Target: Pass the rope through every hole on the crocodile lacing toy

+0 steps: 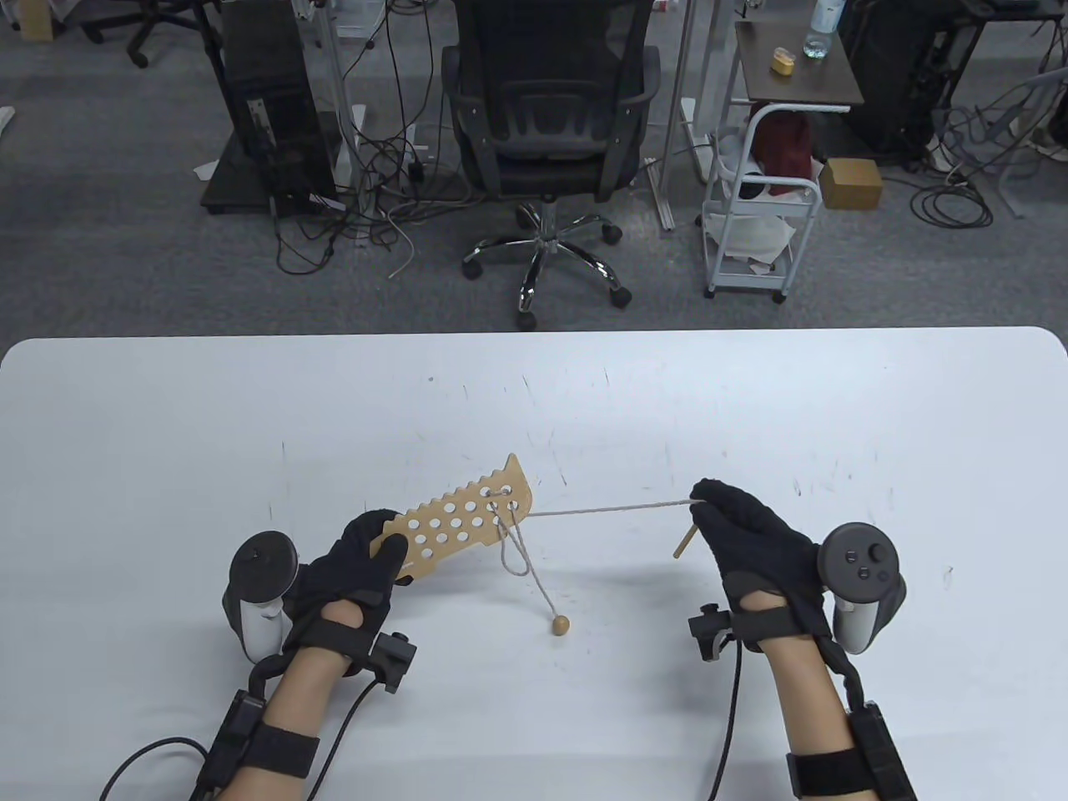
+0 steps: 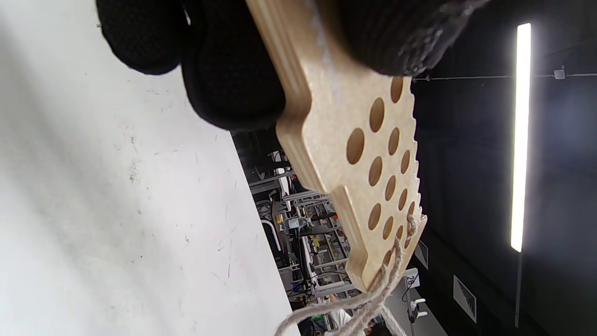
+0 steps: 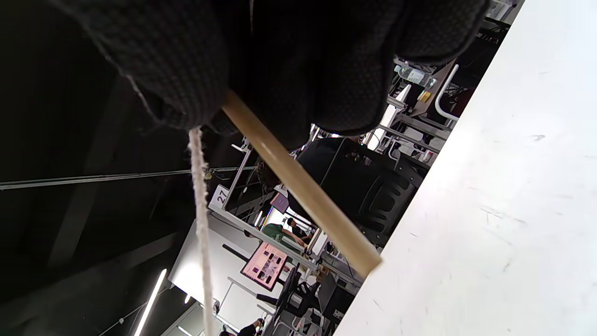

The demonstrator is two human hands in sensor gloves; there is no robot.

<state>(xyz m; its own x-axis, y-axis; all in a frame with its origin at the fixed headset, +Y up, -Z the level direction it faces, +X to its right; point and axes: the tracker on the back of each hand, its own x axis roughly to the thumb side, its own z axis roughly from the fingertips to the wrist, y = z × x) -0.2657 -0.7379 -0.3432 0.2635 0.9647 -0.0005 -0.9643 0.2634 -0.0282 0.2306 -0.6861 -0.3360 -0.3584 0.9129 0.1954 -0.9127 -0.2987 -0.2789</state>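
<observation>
overhead, a wooden crocodile lacing toy (image 1: 467, 521) is seen held above the white desk (image 1: 167, 434), gripped at its near-left end by the left hand (image 1: 355, 571), thumb curled over the top face. rope (image 1: 609, 509) is laced through the holes at the toy's far-right end; one length is drawn taut to the right hand (image 1: 751, 534), another hangs in a loop down to a wooden bead (image 1: 561, 624) lying on the desk. a wooden needle stick (image 1: 684, 542) is pinched in the right hand's curled fingers together with the rope.

the left wrist view alone shows the toy's layered edge, the rows of unfilled holes, and the rope bunched at the far tip. the right wrist view alone shows the stick protruding from under the glove, with the rope leaving the fingers just beside it.

open desk surface is seen on all sides of the toy; the far desk edge lies well apart from both hands. an office chair (image 1: 546, 125) and a white cart (image 1: 759, 217) stand on the floor beyond that edge.
</observation>
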